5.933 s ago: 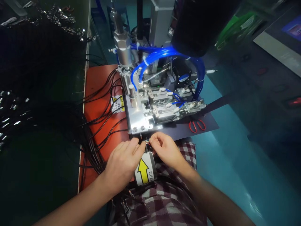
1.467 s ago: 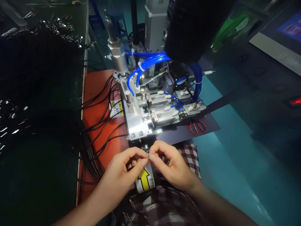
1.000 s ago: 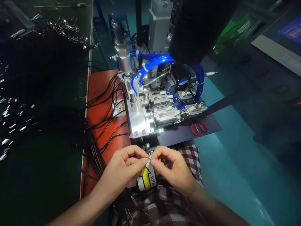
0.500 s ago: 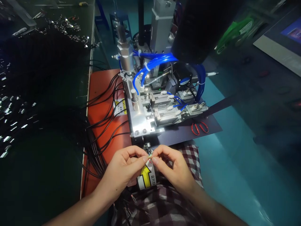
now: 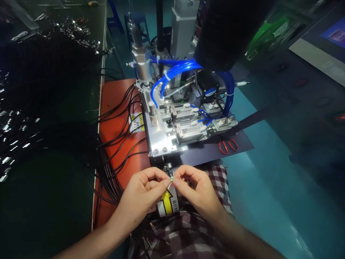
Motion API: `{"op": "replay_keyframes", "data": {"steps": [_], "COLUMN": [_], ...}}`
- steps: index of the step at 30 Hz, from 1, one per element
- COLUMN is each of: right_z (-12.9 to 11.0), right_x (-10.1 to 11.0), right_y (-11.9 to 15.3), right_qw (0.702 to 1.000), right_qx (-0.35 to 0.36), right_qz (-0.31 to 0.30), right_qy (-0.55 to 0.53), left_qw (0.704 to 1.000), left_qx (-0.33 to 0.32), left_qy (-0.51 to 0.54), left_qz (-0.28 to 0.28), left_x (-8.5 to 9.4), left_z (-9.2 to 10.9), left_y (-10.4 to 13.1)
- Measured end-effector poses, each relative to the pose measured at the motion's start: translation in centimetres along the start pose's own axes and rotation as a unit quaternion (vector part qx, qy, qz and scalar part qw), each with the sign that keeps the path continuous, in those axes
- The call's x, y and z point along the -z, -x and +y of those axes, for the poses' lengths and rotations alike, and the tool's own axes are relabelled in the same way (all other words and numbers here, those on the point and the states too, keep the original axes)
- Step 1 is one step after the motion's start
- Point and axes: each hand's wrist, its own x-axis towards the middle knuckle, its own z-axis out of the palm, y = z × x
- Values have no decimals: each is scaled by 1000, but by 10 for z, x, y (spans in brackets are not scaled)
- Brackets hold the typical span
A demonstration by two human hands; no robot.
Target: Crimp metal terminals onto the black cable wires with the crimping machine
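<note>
Between my fingertips are several thin coloured wires (image 5: 171, 179), green, yellowish and red, mostly covered by the fingers. My left hand (image 5: 147, 189) pinches them from the left between thumb and forefinger. From the right, my right hand (image 5: 195, 187) pinches the same small bundle, its tips almost touching the left ones. Just beyond the fingers sits a small dark fixture (image 5: 167, 167) at the front of the metal machine (image 5: 159, 138). A yellow arrow label (image 5: 167, 204) lies below the hands.
Black cables (image 5: 107, 172) run across the orange-red mat (image 5: 115, 97) into the machine's left side. Red-handled scissors (image 5: 228, 145) lie on the dark plate at right. Blue air tubes (image 5: 185, 65) arch over the machine. Stripped cable ends (image 5: 152, 226) hang near my checked clothing.
The view has shifted slightly. My right fingertips have moved a little to the left, closer to the left ones; both hands keep their pinch on the wires.
</note>
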Motion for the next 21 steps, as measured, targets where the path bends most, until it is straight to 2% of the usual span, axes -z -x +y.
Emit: {"op": "replay_keyframes", "data": {"steps": [21], "right_z": [5], "right_x": [1], "right_y": [1], "right_qw": [1000], "right_qx": [2], "right_qz": [2], "right_qy": [-14], "left_qw": [999], "left_qx": [5], "left_qy": [37], "left_qz": [5], "left_x": [0], "left_z": [-1], "left_y": [-1]}}
